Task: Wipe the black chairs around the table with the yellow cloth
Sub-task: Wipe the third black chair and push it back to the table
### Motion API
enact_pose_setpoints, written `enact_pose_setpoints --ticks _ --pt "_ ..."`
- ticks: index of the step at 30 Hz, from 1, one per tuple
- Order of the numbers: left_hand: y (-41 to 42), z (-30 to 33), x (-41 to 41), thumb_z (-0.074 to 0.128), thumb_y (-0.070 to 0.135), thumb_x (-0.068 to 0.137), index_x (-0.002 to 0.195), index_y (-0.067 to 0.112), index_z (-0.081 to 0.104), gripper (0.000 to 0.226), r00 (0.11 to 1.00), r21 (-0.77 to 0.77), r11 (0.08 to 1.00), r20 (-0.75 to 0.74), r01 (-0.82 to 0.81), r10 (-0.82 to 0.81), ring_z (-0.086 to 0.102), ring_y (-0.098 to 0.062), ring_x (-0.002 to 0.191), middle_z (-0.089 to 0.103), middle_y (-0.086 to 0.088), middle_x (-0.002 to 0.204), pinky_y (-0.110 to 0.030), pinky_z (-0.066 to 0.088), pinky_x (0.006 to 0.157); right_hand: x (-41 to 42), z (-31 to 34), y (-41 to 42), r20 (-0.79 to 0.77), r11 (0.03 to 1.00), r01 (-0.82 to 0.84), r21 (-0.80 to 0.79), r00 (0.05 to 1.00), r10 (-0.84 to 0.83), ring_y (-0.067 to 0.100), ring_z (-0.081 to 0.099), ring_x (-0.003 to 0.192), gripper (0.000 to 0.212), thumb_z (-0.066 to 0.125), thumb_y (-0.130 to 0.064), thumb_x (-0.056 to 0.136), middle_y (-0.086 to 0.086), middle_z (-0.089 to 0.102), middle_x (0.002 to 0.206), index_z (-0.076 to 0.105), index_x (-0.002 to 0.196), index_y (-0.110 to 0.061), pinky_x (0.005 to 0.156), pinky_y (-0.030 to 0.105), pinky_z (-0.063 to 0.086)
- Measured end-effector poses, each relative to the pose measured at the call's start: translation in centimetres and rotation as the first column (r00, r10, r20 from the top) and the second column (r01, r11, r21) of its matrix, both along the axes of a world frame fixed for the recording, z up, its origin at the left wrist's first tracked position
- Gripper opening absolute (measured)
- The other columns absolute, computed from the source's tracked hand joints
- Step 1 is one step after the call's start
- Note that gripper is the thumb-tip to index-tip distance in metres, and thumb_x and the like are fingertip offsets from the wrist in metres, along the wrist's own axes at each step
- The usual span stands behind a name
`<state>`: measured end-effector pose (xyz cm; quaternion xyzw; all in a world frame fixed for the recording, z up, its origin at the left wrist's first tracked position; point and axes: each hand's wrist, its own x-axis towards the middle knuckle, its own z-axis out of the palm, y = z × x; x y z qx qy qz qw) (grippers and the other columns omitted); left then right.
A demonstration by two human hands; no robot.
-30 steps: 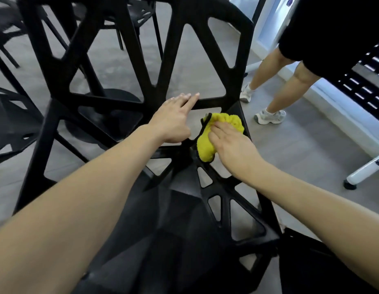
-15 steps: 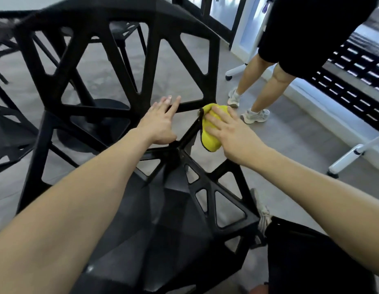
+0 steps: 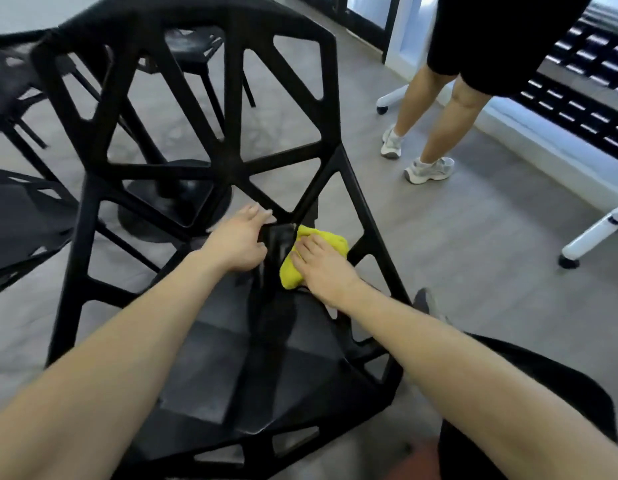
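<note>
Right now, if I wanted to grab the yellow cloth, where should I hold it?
Probably the free far end of the cloth, coming from the right side. The right hand covers its near part, pressing it on the chair, and the left hand blocks the other side. It is soft and bunched, so a pinch should do.

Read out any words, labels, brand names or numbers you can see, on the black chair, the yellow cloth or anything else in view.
None can be read.
Black plastic lattice chair: no label or marking shows.
Crumpled yellow cloth under the right hand: plain, no tag visible.
White and grey sneakers of the person standing nearby: any logo is too small and blurred to read.
</note>
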<state>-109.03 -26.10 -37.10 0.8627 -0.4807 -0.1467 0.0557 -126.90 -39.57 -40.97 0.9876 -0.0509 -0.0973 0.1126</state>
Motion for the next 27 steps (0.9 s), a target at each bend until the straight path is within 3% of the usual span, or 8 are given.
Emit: enact_pose_setpoints --ticks 2,6,9,13,16,21,24,27 --pt "2.3 -2.4 0.2 0.056 0.033 0.093 0.161 0.012 0.042 0.072 0.999 0.026 0.999 0.027 -0.023 0.022 0.038 -0.032 0.155 0.045 -0.015 0.162 -0.043 0.034 0.126 -1.4 -1.5 1.7 -0.012 0.998 0.057 -0.012 0.998 -0.058 0.044 0.041 0.147 0.056 0.029 -0.024 0.102 0.029 0.051 0.153 0.050 0.147 0.002 0.131 0.052 0.015" --pt "4.0 -5.8 1.2 0.048 0.037 0.106 0.169 0.006 0.026 0.073 0.989 0.096 0.992 0.135 -0.076 0.062 0.020 -0.026 0.165 0.027 -0.013 0.176 -0.043 0.013 0.134 -8.2 -2.1 4.0 -0.007 0.997 0.019 -0.080 1.000 -0.020 0.041 0.038 0.153 0.074 0.009 -0.024 0.096 0.030 0.041 0.161 0.042 0.155 0.006 0.132 0.049 0.020" --pt "3.9 -6.6 2.0 0.038 0.040 0.106 0.169 0.003 0.021 0.075 0.980 0.053 0.992 0.173 -0.110 0.100 0.013 -0.026 0.166 0.020 -0.014 0.178 -0.044 0.008 0.135 -5.0 -3.0 2.9 0.044 0.995 0.088 -0.055 0.995 -0.086 0.041 0.034 0.155 0.067 0.020 -0.027 0.102 0.029 0.038 0.163 0.039 0.157 0.007 0.133 0.049 0.016" --pt "2.6 -6.3 2.9 0.015 0.047 0.094 0.170 0.003 0.021 0.087 0.984 0.074 0.993 0.161 -0.094 0.082 0.012 -0.026 0.167 0.017 -0.015 0.178 -0.042 0.007 0.135 5.9 -2.6 2.1 -0.038 0.980 0.199 -0.025 0.979 -0.200 0.039 0.030 0.156 0.073 0.046 -0.043 0.106 0.028 0.039 0.163 0.036 0.157 0.007 0.133 0.049 0.010" --pt "1.5 -6.6 3.6 0.023 0.045 0.106 0.171 0.007 0.014 0.076 0.987 0.133 0.980 0.071 -0.150 0.142 0.006 -0.022 0.167 0.010 -0.009 0.180 -0.041 0.003 0.135 6.2 -2.1 1.4 -0.012 0.983 0.166 -0.073 0.986 -0.168 0.038 0.029 0.156 0.076 0.044 -0.051 0.106 0.026 0.037 0.164 0.035 0.158 0.005 0.132 0.048 0.010" --pt "1.4 -7.0 3.6 0.032 0.046 0.108 0.173 0.013 0.010 0.076 0.984 0.120 0.977 -0.020 -0.176 0.180 -0.001 -0.018 0.167 0.002 -0.004 0.181 -0.042 0.000 0.136 -4.0 -1.8 0.9 -0.017 0.974 0.089 -0.210 0.995 -0.095 0.041 0.036 0.154 0.071 0.040 -0.045 0.109 0.028 0.039 0.163 0.037 0.158 0.006 0.133 0.049 0.013" --pt "1.1 -6.1 3.2 0.031 0.062 0.107 0.173 0.013 0.006 0.086 0.983 0.158 0.971 -0.018 -0.180 0.185 -0.004 -0.019 0.167 -0.001 -0.004 0.181 -0.043 0.000 0.136 -1.3 -1.7 1.0 -0.071 0.987 0.056 -0.149 0.995 -0.067 0.039 0.023 0.159 0.072 0.034 -0.047 0.111 0.025 0.029 0.169 0.030 0.162 0.004 0.133 0.050 0.003" --pt "0.9 -4.3 2.6 0.032 0.074 0.104 0.173 0.017 0.011 0.092 0.979 0.215 0.958 -0.028 -0.192 0.202 0.000 -0.019 0.167 0.002 -0.004 0.181 -0.046 0.003 0.135 1.5 -0.9 1.4 -0.048 0.987 0.118 -0.108 0.991 -0.123 0.039 0.024 0.158 0.070 0.035 -0.047 0.111 0.024 0.033 0.168 0.032 0.160 0.002 0.133 0.051 0.004"
